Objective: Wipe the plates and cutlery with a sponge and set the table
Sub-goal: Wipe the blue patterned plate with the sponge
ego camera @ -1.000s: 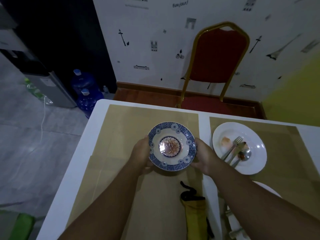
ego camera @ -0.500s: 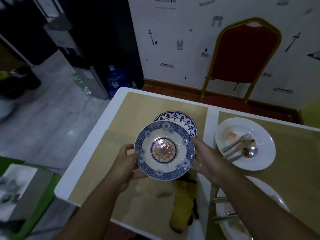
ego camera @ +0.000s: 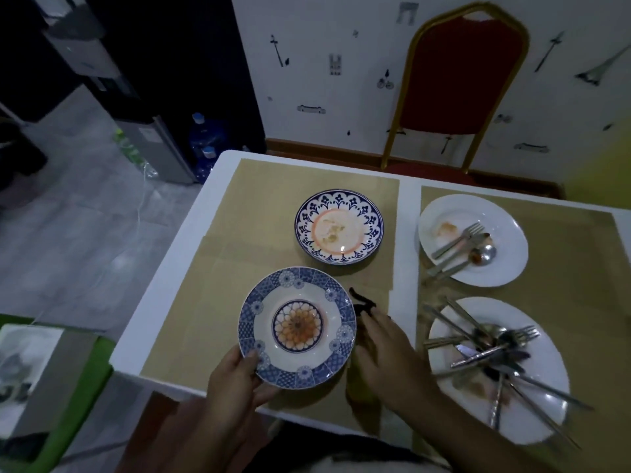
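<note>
two patterned plates [ego camera: 339,227] left on the table [ego camera: 164,288], two cutlery-laden plates [ego camera: 473,240] right

Nothing you can read from here. The wallpaper [ego camera: 324,46] ahead of you carries small ink drawings, and no word on it is legible. There's a pale label [ego camera: 147,133] on the grey water dispenser [ego camera: 164,155] by the floor, but it's too small and dim to make out. The plate [ego camera: 297,327] in your left hand [ego camera: 235,380] shows pattern only, no lettering.
</note>
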